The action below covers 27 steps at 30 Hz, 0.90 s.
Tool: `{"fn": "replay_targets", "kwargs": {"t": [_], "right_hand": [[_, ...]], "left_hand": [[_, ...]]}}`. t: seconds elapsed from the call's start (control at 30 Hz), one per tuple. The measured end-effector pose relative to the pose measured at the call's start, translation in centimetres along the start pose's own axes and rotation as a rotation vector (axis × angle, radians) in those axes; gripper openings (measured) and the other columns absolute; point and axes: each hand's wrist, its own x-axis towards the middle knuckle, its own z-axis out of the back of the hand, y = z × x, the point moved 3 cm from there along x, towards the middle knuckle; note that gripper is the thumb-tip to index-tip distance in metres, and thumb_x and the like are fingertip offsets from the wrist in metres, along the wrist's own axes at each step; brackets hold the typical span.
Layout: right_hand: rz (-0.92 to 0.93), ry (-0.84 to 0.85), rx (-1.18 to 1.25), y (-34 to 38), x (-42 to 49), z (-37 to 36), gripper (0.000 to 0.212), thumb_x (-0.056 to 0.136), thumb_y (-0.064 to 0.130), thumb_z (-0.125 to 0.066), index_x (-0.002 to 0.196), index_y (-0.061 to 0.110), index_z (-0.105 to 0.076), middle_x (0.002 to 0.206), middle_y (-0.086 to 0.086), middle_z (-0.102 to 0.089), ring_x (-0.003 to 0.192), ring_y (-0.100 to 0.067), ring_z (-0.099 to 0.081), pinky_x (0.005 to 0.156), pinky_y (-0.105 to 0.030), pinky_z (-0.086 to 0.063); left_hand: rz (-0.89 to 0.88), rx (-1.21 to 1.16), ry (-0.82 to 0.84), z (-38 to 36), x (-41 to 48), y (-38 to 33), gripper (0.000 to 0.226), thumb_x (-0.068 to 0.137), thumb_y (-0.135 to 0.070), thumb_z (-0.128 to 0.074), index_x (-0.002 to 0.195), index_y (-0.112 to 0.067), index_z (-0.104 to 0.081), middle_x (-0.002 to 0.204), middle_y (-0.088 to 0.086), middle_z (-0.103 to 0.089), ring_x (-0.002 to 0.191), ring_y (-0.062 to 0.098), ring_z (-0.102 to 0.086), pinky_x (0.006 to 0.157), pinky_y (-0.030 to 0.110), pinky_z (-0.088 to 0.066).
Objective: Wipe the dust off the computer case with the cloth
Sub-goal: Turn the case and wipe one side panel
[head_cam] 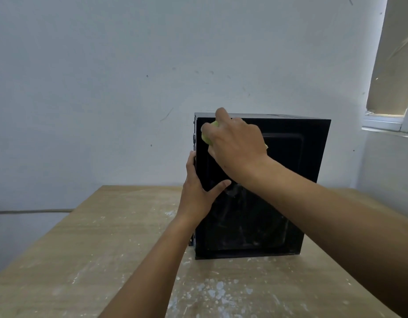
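One black computer case (290,180) stands upright at the table's (83,237) far edge. The right hand (237,145) clutches one green cloth (206,136) against the panel's upper left corner. The left hand (198,193) clasps the case's left edge.

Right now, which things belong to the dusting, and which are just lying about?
In use: black boxy computer case, yellow-green cloth bunched under the right hand, left hand gripping the case's left edge.
Just there: paint-speckled wooden table, white wall, window blind.
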Motion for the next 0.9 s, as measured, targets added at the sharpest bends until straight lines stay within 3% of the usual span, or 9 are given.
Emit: {"fn": "replay_targets", "kwargs": {"t": [0.1,0.17,0.3,0.37,0.47,0.53,0.63,0.73,0.9], "right_hand": [[0.063,0.088,-0.006,1.4,-0.9,-0.2,0.018,0.096,0.016,-0.045,0.111,0.015,-0.054,0.116,-0.007,-0.044,0.077,-0.022,-0.048,0.052,-0.029,-0.029],[0.107,0.163,0.006,2.3,-2.0,-0.8,0.022,0.098,0.019,-0.044,0.118,0.014,-0.053,0.122,-0.009,-0.042,0.087,-0.024,-0.054,0.058,-0.03,-0.032],[0.129,0.231,0.019,3.1,-3.5,-1.7,0.027,0.101,0.014,-0.039,0.126,0.012,-0.048,0.122,-0.009,-0.041,0.079,-0.022,-0.042,0.057,-0.03,-0.031],[0.12,0.229,0.021,2.7,-3.2,-1.6,0.026,0.1,0.015,-0.038,0.123,0.014,-0.051,0.122,-0.008,-0.042,0.078,-0.022,-0.041,0.052,-0.03,-0.027],[0.087,0.174,0.019,1.8,-1.7,-0.9,0.021,0.099,0.015,-0.04,0.113,0.015,-0.055,0.118,-0.008,-0.043,0.08,-0.023,-0.048,0.055,-0.032,-0.029],[0.035,0.093,0.027,0.8,-0.2,0.0,0.015,0.096,0.015,-0.044,0.106,0.016,-0.055,0.112,-0.007,-0.044,0.074,-0.022,-0.043,0.05,-0.031,-0.026],[-0.021,-0.018,0.055,-0.8,1.2,0.9,0.014,0.095,0.015,-0.048,0.105,0.016,-0.057,0.108,-0.005,-0.045,0.067,-0.021,-0.041,0.046,-0.027,-0.02],[0.002,-0.058,0.117,-1.5,0.5,0.0,0.019,0.093,0.017,-0.052,0.111,0.018,-0.058,0.109,-0.005,-0.047,0.07,-0.022,-0.049,0.051,-0.029,-0.031],[0.024,-0.125,0.12,-1.1,-0.7,-1.4,0.02,0.08,0.016,-0.069,0.101,0.018,-0.067,0.099,-0.009,-0.056,0.062,-0.023,-0.054,0.044,-0.025,-0.029]], "left_hand": [[-0.006,0.026,0.016,0.1,0.2,0.2,0.094,0.084,-0.029,-0.076,0.153,-0.02,-0.012,0.128,-0.026,-0.042,0.108,-0.013,-0.049,0.083,0.006,-0.044],[-0.031,0.114,0.021,-0.1,0.5,0.7,0.077,0.089,-0.025,-0.068,0.149,-0.011,-0.022,0.117,-0.03,-0.042,0.09,-0.025,-0.048,0.069,0.0,-0.042],[-0.012,0.151,0.004,-0.1,0.8,1.3,0.078,0.091,-0.027,-0.067,0.152,-0.012,-0.019,0.113,-0.041,-0.039,0.083,-0.011,-0.055,0.067,0.001,-0.042],[0.001,0.129,0.008,-0.1,0.7,1.0,0.078,0.091,-0.026,-0.067,0.152,-0.012,-0.02,0.119,-0.039,-0.039,0.087,-0.002,-0.056,0.067,0.001,-0.043],[-0.005,0.055,0.015,0.1,0.2,0.4,0.088,0.086,-0.029,-0.073,0.152,-0.017,-0.015,0.121,-0.02,-0.05,0.104,0.002,-0.058,0.072,0.006,-0.048],[-0.003,0.014,0.016,0.1,0.1,0.1,0.1,0.08,-0.036,-0.078,0.153,-0.022,-0.01,0.132,-0.02,-0.047,0.118,0.003,-0.052,0.089,0.012,-0.046],[-0.016,0.015,0.003,0.1,0.0,0.2,0.107,0.076,-0.047,-0.078,0.154,-0.026,-0.008,0.155,-0.009,-0.032,0.138,0.013,-0.038,0.11,0.034,-0.041],[-0.02,0.005,-0.001,0.0,-0.1,0.1,0.107,0.075,-0.05,-0.078,0.154,-0.029,-0.008,0.157,-0.007,-0.03,0.141,0.015,-0.036,0.112,0.04,-0.039],[-0.011,0.006,-0.004,0.1,0.0,0.1,0.107,0.076,-0.046,-0.079,0.154,-0.025,-0.008,0.153,-0.006,-0.037,0.136,0.013,-0.042,0.106,0.03,-0.043]]}}
